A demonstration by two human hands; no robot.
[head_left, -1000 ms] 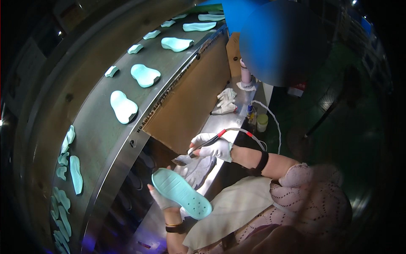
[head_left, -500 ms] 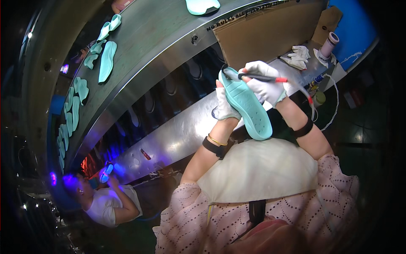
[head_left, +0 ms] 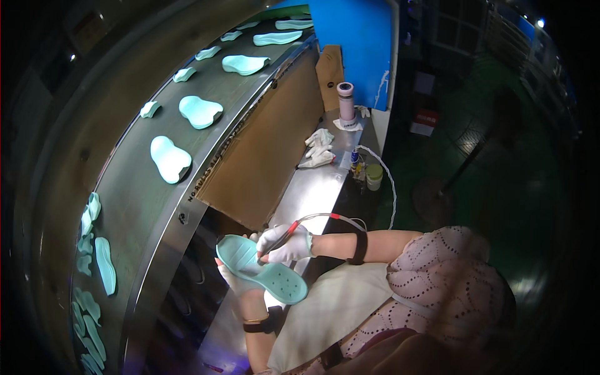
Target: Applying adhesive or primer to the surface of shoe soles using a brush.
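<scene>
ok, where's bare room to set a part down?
Bench: the shiny strip right of the cardboard, from the loose gloves down to the right hand. Belt: the patch between the lowest wide sole and the lone long sole at left. Crowded: the belt's lower left, with overlapping pieces; the bench's far end, with gloves and flask.

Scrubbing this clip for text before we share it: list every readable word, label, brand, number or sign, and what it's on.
Wording not copied; locations only.
Cardboard sheet: dark capitals along its upper-left edge, partly legible.
Red-and-white box: pale characters, too small to read.
White paper under the pink bottle: dark marks, too small.
Teal sole in the left hand: no lettering I can read.
</scene>
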